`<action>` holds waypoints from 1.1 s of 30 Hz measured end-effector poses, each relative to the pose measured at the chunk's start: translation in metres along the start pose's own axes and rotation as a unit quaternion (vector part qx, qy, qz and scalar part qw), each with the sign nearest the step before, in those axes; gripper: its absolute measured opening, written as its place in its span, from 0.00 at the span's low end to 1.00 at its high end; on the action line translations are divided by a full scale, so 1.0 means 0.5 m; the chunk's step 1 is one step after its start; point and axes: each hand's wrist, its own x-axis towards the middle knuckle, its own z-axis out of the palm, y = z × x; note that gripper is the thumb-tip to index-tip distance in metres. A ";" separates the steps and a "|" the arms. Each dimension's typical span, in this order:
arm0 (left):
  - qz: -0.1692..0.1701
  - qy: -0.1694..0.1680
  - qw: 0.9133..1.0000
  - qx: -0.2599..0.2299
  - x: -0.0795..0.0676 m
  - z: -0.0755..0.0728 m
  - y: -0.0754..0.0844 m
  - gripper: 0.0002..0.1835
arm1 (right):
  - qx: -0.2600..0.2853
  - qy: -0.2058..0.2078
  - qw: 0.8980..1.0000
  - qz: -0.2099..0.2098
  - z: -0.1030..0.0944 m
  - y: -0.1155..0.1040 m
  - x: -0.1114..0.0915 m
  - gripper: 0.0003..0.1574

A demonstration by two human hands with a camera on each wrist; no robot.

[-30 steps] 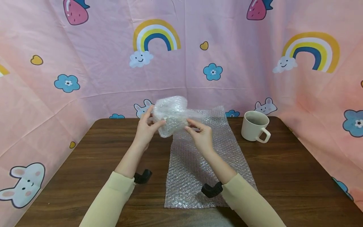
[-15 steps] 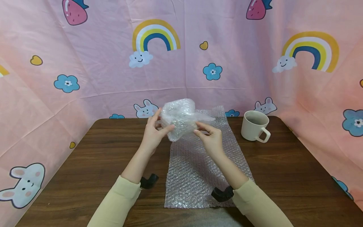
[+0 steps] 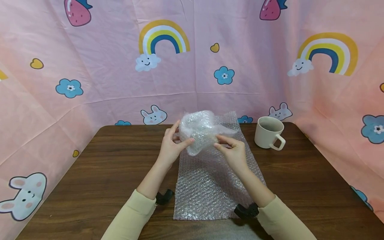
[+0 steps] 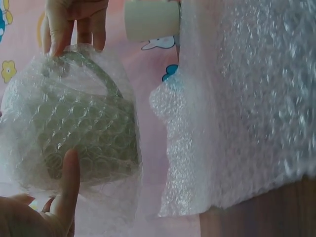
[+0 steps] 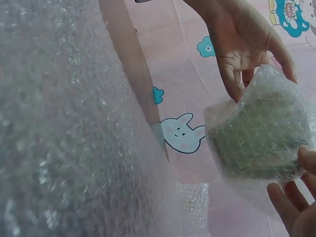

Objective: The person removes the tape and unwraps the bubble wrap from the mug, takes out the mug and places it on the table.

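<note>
A mug wrapped in bubble wrap (image 3: 196, 125) is held up over the far part of the table. Its greenish-grey body and a curved handle show through the clear layers in the left wrist view. My left hand (image 3: 171, 146) grips the bundle from the left, thumb on the near face and fingers reaching round the far side. On the right, my right hand (image 3: 233, 151) pinches the bundle at the handle with thumb and index finger. A loose flap of wrap sticks out above that hand. Beneath both hands lies a flat sheet of bubble wrap (image 3: 207, 193).
An unwrapped off-white mug (image 3: 268, 133) stands upright at the table's back right, handle turned towards the near right. The dark wooden table (image 3: 120, 160) meets a pink patterned cloth (image 3: 111, 60) at the back and sides. Each wrist carries a black camera mount (image 3: 246, 210).
Both hands have carried the wrapped mug to the right and lower, towards the near side, now above the bubble wrap sheet. The grip looks the same, and the off-white mug has stayed put.
</note>
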 end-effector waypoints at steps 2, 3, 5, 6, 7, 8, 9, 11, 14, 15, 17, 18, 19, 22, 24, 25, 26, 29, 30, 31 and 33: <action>0.004 0.002 1.000 0.001 -0.004 0.007 -0.002 0.46 | 0.006 -0.001 1.000 0.004 -0.008 0.018 0.000 0.19; 0.005 0.003 1.000 0.002 -0.005 0.010 -0.003 0.46 | 0.011 -0.001 1.000 0.008 -0.012 0.028 0.000 0.19; 0.005 0.005 1.000 0.006 -0.007 0.017 -0.006 0.46 | 0.013 -0.002 1.000 0.017 -0.020 0.050 0.002 0.20; 0.004 0.006 1.000 0.005 -0.008 0.020 -0.007 0.45 | 0.014 -0.002 1.000 0.019 -0.024 0.056 0.001 0.20; 0.002 0.006 1.000 0.005 -0.009 0.023 -0.008 0.45 | 0.014 -0.002 1.000 0.020 -0.027 0.059 0.000 0.20; 0.000 0.005 1.000 0.006 -0.009 0.025 -0.009 0.44 | 0.011 -0.002 1.000 0.021 -0.030 0.062 -0.001 0.20; -0.002 0.005 1.000 0.006 -0.010 0.028 -0.011 0.44 | 0.012 -0.001 1.000 0.023 -0.032 0.065 -0.002 0.19; 0.000 0.004 1.000 0.007 -0.010 0.033 -0.014 0.43 | 0.013 0.001 1.000 0.027 -0.037 0.067 -0.003 0.19; 0.004 0.004 1.000 0.013 -0.011 0.041 -0.017 0.42 | 0.018 0.003 0.999 0.042 -0.043 0.070 -0.005 0.19; 0.003 0.004 1.000 0.016 -0.011 0.043 -0.019 0.42 | 0.019 0.004 0.999 0.047 -0.046 0.070 -0.006 0.19; -0.002 0.001 1.000 0.020 -0.010 0.048 -0.023 0.42 | 0.014 0.003 0.998 0.055 -0.050 0.073 -0.007 0.19; -0.008 -0.001 1.000 0.020 -0.010 0.051 -0.025 0.43 | 0.011 0.004 0.998 0.059 -0.053 0.074 -0.008 0.19; -0.013 -0.005 1.000 0.019 -0.010 0.054 -0.028 0.43 | 0.007 0.004 0.998 0.063 -0.056 0.077 -0.008 0.19; -0.027 -0.015 0.999 0.018 -0.009 0.062 -0.036 0.44 | -0.008 0.002 0.997 0.073 -0.066 0.083 -0.011 0.19; -0.030 -0.022 0.999 0.017 -0.009 0.066 -0.039 0.44 | -0.011 0.003 0.997 0.080 -0.072 0.086 -0.014 0.19; -0.031 -0.025 0.999 0.018 -0.009 0.069 -0.040 0.44 | -0.013 0.002 0.996 0.083 -0.075 0.088 -0.015 0.19; -0.031 -0.028 0.999 0.017 -0.009 0.071 -0.041 0.44 | -0.014 0.002 0.996 0.085 -0.078 0.090 -0.017 0.19; -0.032 -0.036 0.999 0.014 -0.008 0.077 -0.044 0.44 | -0.019 0.002 0.996 0.089 -0.086 0.095 -0.019 0.19; -0.034 -0.038 0.999 0.012 -0.007 0.079 -0.046 0.44 | -0.019 0.002 0.996 0.091 -0.088 0.097 -0.019 0.19; -0.034 -0.040 0.999 0.012 -0.007 0.080 -0.047 0.43 | -0.019 0.000 0.996 0.091 -0.090 0.099 -0.019 0.19; -0.038 -0.043 0.998 0.014 -0.005 0.083 -0.051 0.43 | -0.021 -0.003 0.995 0.093 -0.093 0.103 -0.019 0.19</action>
